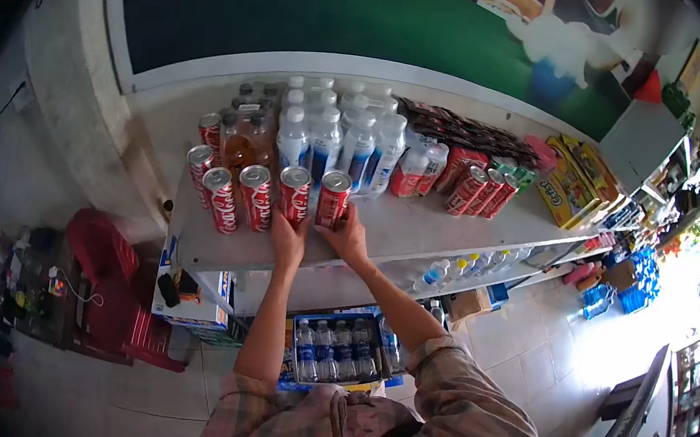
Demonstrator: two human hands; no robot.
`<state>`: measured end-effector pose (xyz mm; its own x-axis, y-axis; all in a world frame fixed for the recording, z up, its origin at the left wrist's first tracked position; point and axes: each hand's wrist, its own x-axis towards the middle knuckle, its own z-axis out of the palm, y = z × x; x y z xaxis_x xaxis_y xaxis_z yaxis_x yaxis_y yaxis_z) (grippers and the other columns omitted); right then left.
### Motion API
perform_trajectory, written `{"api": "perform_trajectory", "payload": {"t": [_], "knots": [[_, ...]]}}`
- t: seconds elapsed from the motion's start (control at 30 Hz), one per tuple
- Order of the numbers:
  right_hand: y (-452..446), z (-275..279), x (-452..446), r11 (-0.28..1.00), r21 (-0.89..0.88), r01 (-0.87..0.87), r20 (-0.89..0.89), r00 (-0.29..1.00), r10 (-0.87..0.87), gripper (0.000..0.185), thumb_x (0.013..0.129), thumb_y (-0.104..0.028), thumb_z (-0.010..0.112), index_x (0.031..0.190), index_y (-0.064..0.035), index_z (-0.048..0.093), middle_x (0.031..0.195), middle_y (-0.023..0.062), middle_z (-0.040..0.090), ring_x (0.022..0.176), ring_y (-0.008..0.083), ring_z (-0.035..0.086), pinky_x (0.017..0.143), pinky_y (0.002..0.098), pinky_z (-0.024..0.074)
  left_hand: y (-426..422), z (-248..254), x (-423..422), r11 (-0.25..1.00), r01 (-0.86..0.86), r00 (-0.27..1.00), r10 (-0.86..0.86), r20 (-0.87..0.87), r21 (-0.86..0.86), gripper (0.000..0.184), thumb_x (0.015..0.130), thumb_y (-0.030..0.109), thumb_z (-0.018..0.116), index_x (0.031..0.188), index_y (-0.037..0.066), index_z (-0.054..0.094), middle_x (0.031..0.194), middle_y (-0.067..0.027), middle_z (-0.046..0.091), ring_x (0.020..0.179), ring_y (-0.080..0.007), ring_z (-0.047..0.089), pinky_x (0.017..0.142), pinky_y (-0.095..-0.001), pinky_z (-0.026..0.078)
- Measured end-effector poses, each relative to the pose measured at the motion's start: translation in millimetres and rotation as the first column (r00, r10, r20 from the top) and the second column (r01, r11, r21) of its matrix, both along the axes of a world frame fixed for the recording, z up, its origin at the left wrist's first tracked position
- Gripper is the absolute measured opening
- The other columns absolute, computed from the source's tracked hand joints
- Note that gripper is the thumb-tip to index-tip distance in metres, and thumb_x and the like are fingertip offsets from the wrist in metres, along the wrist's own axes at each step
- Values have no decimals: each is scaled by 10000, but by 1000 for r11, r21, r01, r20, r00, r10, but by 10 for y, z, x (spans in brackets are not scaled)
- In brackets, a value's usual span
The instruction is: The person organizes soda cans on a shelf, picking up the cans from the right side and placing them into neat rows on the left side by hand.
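Red Coca-Cola cans stand upright along the left front of a white shelf top (pixel 417 236). My left hand (pixel 289 233) is closed round the lower part of one can (pixel 294 192). Just to its right, my right hand (pixel 348 234) grips another can (pixel 333 199) low on its side. Two more cans (pixel 255 197) (pixel 221 199) stand to the left of my hands, with others behind them at the shelf's left end. White-capped bottles in clear wrap (pixel 325 140) are right behind the held cans, and brown bottles (pixel 251 142) stand to their left.
Red can packs (pixel 481 192), dark packets (pixel 463 134) and yellow boxes (pixel 568 183) line the shelf toward the right. Below are small bottles (pixel 456 269) and a box of water bottles (pixel 335 351). A red chair (pixel 112 295) is at lower left.
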<state>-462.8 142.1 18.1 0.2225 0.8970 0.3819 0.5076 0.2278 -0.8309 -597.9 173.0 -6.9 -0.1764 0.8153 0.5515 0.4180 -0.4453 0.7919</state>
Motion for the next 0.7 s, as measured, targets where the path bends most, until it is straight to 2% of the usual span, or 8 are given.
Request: {"api": "perform_trajectory", "payload": {"t": [0.1,0.13,0.37,0.43,0.5,0.6,0.67,0.7], "knots": [[-117,-57,197,986,168,10,141,989,-34,790,615,-260,785,1238,-46,347,1130,206,523,1027,329,527,845,409,442,-11,-9,13,999,19,998,-17,59,-38,720,749,276,681,1266,-45,297,1099,-302,516,1017,-435,506,829,-432,419],[-179,-84,311,974,226,30,161,985,-68,728,641,-187,772,1235,-49,375,1119,181,531,1015,281,539,832,373,452,-2,-29,11,997,-68,996,66,-53,-39,725,750,293,678,1266,-43,296,1057,-299,540,977,-446,522,797,-437,434],[-874,-141,1888,927,45,373,-6,928,-373,397,740,-112,674,1099,-35,524,1078,125,572,997,249,554,811,349,461,-191,163,63,1000,-2,1000,2,5,4,721,747,268,688,1265,-64,311,1198,-296,446,1103,-427,445,922,-406,368],[-1002,-160,2497,899,229,374,172,893,-415,325,746,-111,663,1043,-37,555,1047,117,581,972,252,553,799,354,454,-307,-6,133,975,-216,970,220,-102,47,648,773,239,671,1256,-43,344,1224,-258,443,1133,-379,443,915,-402,381],[-1115,26,2948,880,255,402,312,827,-468,295,748,-102,650,1021,-38,558,1018,114,583,938,277,547,804,366,441,-528,-216,244,962,-252,961,236,142,108,542,808,189,636,1240,-15,380,1205,-206,466,1115,-328,461,903,-392,393],[-1070,399,3446,869,392,301,409,790,-457,345,719,-89,653,1041,-41,537,1019,136,559,990,334,489,860,392,396,-1153,-141,906,905,-424,889,406,213,46,441,825,145,608,1203,10,426,1151,-170,498,1060,-294,491,890,-381,402],[-867,613,3705,874,453,174,474,783,-401,492,697,-118,675,1140,-42,474,1103,152,517,1061,348,442,892,418,370,-1331,-11,1551,955,-245,969,245,22,169,386,833,132,592,1177,22,456,1121,-146,510,1030,-286,497,881,-363,407],[-719,716,3799,866,495,76,504,786,-357,592,682,-150,694,1201,-43,430,1162,160,488,1109,354,412,914,440,353,-1356,99,1881,991,-49,995,38,88,127,389,825,139,602,1168,21,464,1124,-146,510,1039,-283,496,879,-359,408]]}}
